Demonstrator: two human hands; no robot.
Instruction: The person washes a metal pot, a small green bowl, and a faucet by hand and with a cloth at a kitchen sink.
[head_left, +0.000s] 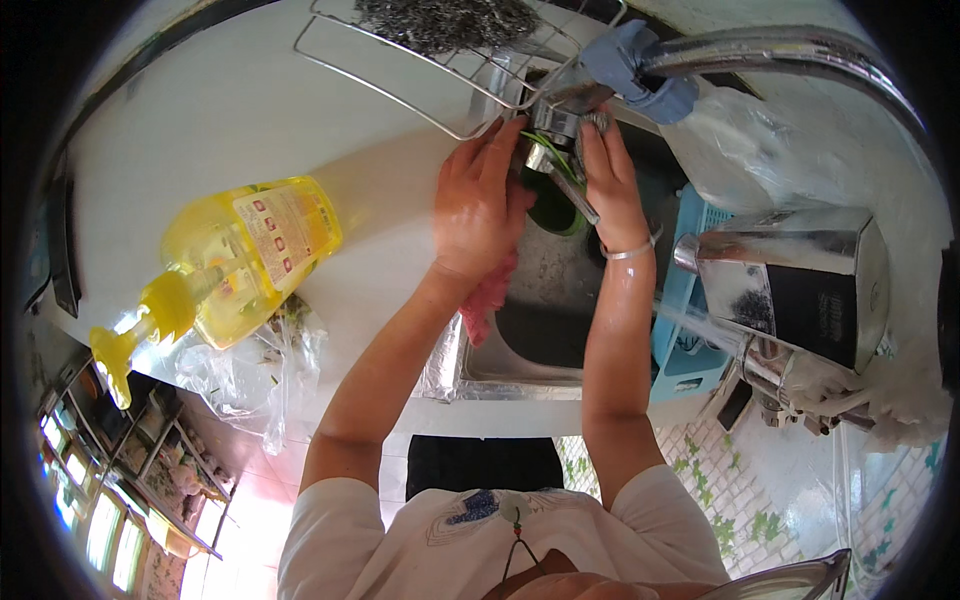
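Both my hands reach over a metal sink (540, 352) around the base of a chrome faucet (551, 120). My left hand (480, 195) lies on the sink's left edge, fingers stretched beside the faucet base; a pink cloth (487, 300) hangs under its wrist. My right hand (607, 180), with a bracelet at the wrist, has its fingertips on a grey scouring pad (595, 121), right of the faucet. Between the hands are the faucet's lever and some thin green stalks (555, 154). A green round thing (555, 210), partly hidden, sits in the sink below them.
A yellow pump bottle (255, 255) and a clear plastic bag (247, 375) lie to the left. A wire rack (382, 86) holding steel wool (450, 22) stands at the top. Right of the sink are a blue plastic basket (675, 352), a metal can (795, 285) and plastic bags (757, 157).
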